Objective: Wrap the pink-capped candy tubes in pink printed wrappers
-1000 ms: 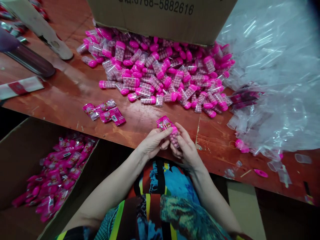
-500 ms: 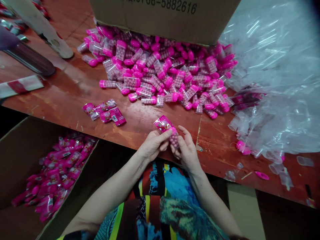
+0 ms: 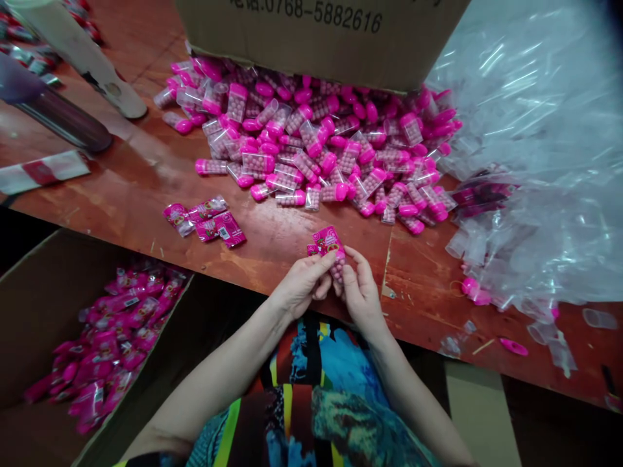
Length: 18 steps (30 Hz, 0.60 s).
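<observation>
My left hand [image 3: 305, 279] pinches a pink printed plastic sleeve [image 3: 327, 239] between thumb and fingers, just above the table's front edge. Below the sleeve shows a clear candy bottle [image 3: 338, 270] full of small pink balls, its upper end at the sleeve's lower edge. My right hand [image 3: 361, 290] is closed around the bottle's right side, thumb in front. How far the bottle sits inside the sleeve is hidden by my fingers. Several more flat pink sleeves [image 3: 207, 220] lie on the table to the left.
A heap of pink-capped candy bottles [image 3: 302, 143] covers the table's middle, under a cardboard box [image 3: 311, 39]. Clear plastic bags [image 3: 530, 130] lie at right. At lower left, an open carton [image 3: 29, 285] holds sleeved bottles [image 3: 107, 337]. A dark tumbler [image 3: 63, 110] lies leftward.
The sleeve has turned and now stands more upright over the bottle. My right fingers, stretched out before, have come in against the sleeve and bottle.
</observation>
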Each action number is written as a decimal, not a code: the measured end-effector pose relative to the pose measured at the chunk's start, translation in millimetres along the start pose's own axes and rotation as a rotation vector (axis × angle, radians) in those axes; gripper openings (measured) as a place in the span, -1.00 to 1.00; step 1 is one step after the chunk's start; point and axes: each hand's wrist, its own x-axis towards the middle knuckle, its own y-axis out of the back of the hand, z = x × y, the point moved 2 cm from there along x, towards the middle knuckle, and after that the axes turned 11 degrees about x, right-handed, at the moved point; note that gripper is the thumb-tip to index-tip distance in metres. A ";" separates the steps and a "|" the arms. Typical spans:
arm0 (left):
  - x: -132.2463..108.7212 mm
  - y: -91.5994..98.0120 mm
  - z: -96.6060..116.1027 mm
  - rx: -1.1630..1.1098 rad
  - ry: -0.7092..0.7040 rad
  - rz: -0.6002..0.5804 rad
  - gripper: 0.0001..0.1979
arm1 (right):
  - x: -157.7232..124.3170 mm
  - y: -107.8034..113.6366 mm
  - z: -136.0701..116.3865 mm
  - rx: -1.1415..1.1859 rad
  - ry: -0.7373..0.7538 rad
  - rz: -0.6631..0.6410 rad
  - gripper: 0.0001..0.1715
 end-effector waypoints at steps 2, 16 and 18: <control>0.9 1.8 3.0 -0.043 -0.028 0.043 -0.55 | -2.6 1.0 0.9 0.017 -0.009 -0.043 -0.45; -5.1 9.8 0.1 -0.073 0.009 0.064 -0.61 | -3.3 -9.8 1.9 0.125 -0.088 -0.052 -0.29; -4.1 7.8 0.2 -0.134 0.003 0.049 -0.65 | -3.4 -10.7 1.2 0.114 -0.081 -0.045 -0.29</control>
